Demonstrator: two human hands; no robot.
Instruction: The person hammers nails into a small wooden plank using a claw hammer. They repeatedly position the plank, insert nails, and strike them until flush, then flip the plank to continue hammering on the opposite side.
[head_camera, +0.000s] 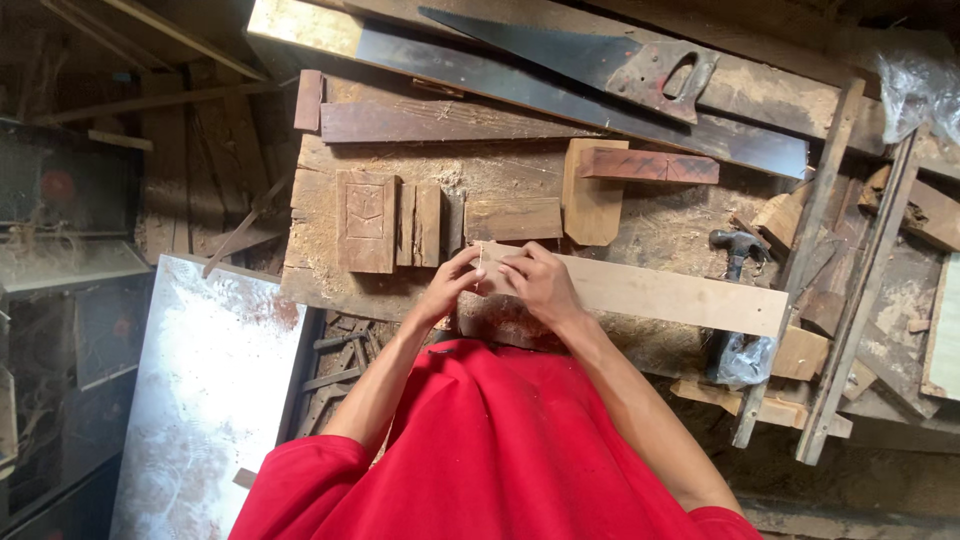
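Pale wood: a long flat light plank lies on the dusty wooden workbench. Both hands pinch its near end, left hand beside right hand. The plank's length runs off to the right.

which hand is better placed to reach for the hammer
Right. The right hand rests on the pale plank on the same side as the hammer; the left hand is farther away.

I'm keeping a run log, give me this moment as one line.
left hand: touching end of pale plank | right hand: gripping same end | plank: flat on workbench | nearby: hammer, handsaw
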